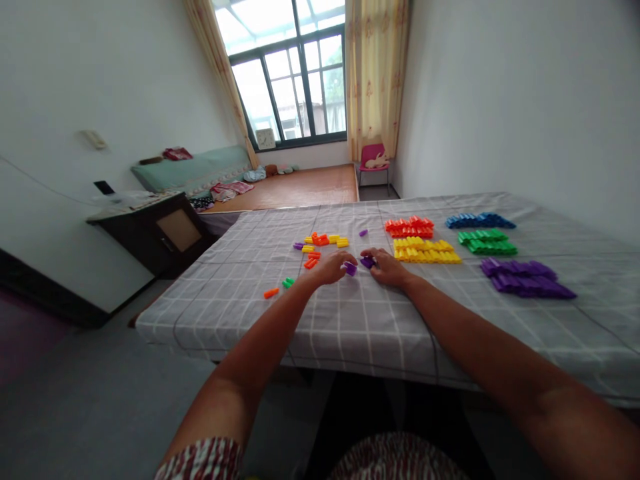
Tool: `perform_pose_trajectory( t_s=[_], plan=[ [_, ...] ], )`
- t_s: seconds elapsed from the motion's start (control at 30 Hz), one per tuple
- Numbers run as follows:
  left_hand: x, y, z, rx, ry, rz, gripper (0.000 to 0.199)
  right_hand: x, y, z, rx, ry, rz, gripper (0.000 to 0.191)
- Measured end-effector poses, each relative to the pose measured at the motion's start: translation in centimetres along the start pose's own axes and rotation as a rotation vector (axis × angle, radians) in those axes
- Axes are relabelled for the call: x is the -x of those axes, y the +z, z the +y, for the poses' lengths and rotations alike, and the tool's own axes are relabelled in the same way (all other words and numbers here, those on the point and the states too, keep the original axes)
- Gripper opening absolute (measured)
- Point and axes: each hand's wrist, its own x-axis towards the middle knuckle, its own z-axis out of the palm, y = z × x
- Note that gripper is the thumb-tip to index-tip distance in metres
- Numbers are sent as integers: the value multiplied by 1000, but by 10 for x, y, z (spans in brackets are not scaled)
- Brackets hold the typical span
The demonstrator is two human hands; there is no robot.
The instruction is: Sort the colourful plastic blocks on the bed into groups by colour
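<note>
My left hand (336,267) is closed around a small purple piece (349,269) low over the checked tablecloth. Close beside it on the right, my right hand (384,267) grips another purple piece (367,262) in its fingertips. Beyond the hands lies a single purple piece (363,233). Left of my left hand are loose orange pieces (321,239), yellow pieces (342,243) and green pieces (288,283). Right of my right hand sit a yellow pile (425,251) and an orange pile (409,227).
Farther right on the tablecloth (225,300) are a blue pile (480,220), a green pile (487,243) and a purple pile (525,278). A dark cabinet (145,247) stands at left. Behind the table are a bed (310,185) and a pink chair (374,160).
</note>
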Motion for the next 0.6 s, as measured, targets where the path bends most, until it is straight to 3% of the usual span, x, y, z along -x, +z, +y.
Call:
perform_pose_trajectory(
  t_s=[0.1,0.2,0.27,0.4,0.6],
  plan=[
    [-7,14,10,-21,-33,-12,47,3,-3,-2,-1,18,11,47],
    [-7,15,12,-87,-219,62,32,4,-5,-1,28,42,20,38],
    [-7,14,14,-116,-301,35,33,4,-6,-1,47,44,26,38],
    [-6,19,18,-153,-256,-46,45,4,-7,-1,58,-8,5,38],
    [-13,28,13,-113,-337,11,41,2,-9,1,22,25,-58,29]
  ],
)
